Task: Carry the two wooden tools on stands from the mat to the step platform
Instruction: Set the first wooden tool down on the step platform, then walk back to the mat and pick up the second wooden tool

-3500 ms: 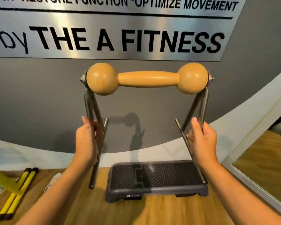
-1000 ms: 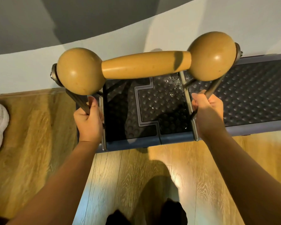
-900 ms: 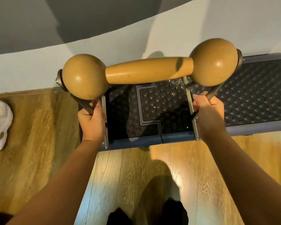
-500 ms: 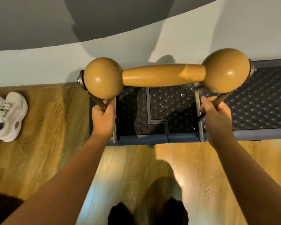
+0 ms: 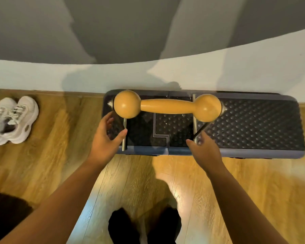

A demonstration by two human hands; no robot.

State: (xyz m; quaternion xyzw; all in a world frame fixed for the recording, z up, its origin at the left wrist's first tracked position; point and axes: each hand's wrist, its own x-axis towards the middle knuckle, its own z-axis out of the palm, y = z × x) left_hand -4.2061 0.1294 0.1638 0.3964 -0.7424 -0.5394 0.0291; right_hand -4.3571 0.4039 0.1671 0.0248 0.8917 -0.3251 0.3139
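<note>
A wooden dumbbell-shaped tool (image 5: 167,107) on a grey metal stand (image 5: 124,136) stands on the left half of the dark studded step platform (image 5: 253,125). My left hand (image 5: 106,138) hovers by the stand's left leg with fingers spread, holding nothing. My right hand (image 5: 203,148) is just in front of the stand's right leg, fingers relaxed and off the metal. Only this one wooden tool is in view.
The step platform lies against a grey and white wall (image 5: 148,41) on a wooden floor (image 5: 60,164). A pair of white sneakers (image 5: 12,120) sits on the floor to the left. My dark-socked feet (image 5: 144,226) stand just before the platform.
The tool on its stand came down onto the platform. Both hands, which gripped the stand's legs, have let go and drawn slightly back.
</note>
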